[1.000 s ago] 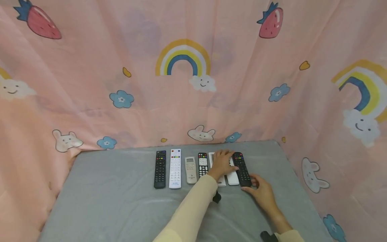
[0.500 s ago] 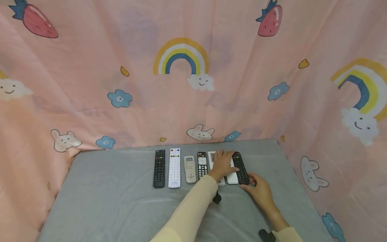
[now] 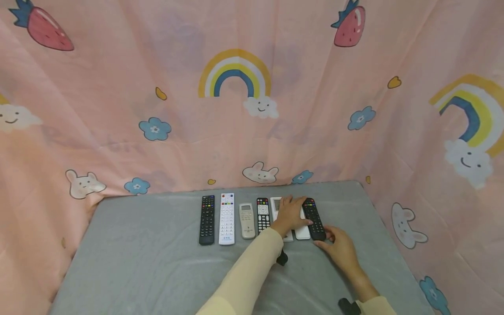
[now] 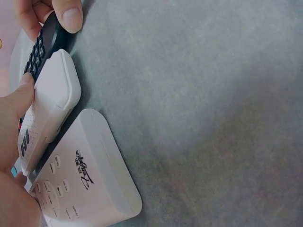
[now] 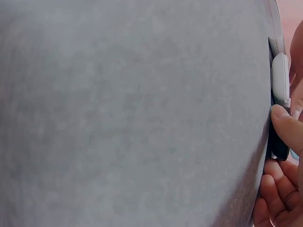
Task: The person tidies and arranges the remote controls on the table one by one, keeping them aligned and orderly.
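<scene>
Nothing shifts much since before: my left hand (image 3: 290, 213) still lies flat on the white remotes (image 3: 302, 232), fingers straight. My right hand (image 3: 339, 247) pinches the black remote (image 3: 314, 219) at the row's right end on the grey table (image 3: 138, 262).

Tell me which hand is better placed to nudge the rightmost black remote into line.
Probably right. The right hand already pinches the near end of the black remote, while the left hand rests flat on the white remotes beside it.
</scene>
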A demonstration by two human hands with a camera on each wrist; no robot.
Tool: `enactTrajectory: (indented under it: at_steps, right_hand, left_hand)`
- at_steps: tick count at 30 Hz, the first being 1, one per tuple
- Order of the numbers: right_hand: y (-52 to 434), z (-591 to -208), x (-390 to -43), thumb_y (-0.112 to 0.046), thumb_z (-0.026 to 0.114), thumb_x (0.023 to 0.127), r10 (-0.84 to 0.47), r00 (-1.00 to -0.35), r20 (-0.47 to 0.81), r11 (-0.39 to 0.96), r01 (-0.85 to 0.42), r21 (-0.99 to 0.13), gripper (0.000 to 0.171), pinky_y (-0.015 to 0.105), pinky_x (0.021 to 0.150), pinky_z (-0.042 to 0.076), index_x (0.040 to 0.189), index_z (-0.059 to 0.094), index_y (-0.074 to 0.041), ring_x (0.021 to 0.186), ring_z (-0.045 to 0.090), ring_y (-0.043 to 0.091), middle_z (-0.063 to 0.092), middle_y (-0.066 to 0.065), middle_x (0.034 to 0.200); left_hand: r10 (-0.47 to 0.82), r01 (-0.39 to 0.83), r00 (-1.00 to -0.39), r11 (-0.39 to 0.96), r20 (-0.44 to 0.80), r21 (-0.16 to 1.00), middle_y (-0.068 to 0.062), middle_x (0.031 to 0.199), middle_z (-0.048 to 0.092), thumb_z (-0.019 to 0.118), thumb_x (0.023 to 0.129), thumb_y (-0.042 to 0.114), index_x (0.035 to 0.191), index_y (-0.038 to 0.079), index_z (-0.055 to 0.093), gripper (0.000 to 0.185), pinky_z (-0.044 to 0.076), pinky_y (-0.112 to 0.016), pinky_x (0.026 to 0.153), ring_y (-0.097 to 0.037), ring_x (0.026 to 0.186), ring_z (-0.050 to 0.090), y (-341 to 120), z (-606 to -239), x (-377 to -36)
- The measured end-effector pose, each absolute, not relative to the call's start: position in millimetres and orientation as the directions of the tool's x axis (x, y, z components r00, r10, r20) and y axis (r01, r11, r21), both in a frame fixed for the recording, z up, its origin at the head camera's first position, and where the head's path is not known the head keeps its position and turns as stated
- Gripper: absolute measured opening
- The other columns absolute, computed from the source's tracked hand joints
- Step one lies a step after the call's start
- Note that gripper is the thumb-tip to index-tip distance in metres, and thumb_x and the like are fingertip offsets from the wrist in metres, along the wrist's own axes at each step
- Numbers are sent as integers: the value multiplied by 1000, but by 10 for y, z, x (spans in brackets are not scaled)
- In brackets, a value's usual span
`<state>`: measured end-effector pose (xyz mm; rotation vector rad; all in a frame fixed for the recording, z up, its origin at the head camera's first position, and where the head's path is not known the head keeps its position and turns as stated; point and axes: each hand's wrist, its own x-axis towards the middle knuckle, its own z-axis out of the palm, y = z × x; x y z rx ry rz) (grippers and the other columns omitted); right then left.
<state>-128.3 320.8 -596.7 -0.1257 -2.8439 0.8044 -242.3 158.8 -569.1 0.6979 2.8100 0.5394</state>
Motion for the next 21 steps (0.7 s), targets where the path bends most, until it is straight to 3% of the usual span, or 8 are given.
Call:
enactTrajectory:
  at_steps: [11,16,21]
  right_hand:
    - [3217,-5930,-1344,-27,87,74,102,-992,77,846,46,-532,67,34,74,49,125,61,6,83,59,20,68,12,94]
    - [3314,-5835,-1301,-35,85,75,94,-994,49,824,50,-565,75,47,86,52,132,56,3,94,64,28,70,17,104]
    - [3382,-5692,-1265,-30,82,79,35,-988,153,849,-52,-526,69,57,93,47,133,55,3,105,61,38,67,22,111]
  left_hand:
    - [492,410,-867,795,-81,448,4,154,47,72,84,55,152,22,38,83,23,-43,125,-25,148,35,1427,-5663,-2500]
    - [547,447,-836,720,-38,532,-3,155,45,70,87,52,152,17,37,81,26,-44,124,-25,147,37,1213,-5597,-2605]
    - [611,500,-791,647,0,576,-5,157,42,69,90,45,153,15,35,78,30,-47,122,-26,146,39,841,-5371,-2573]
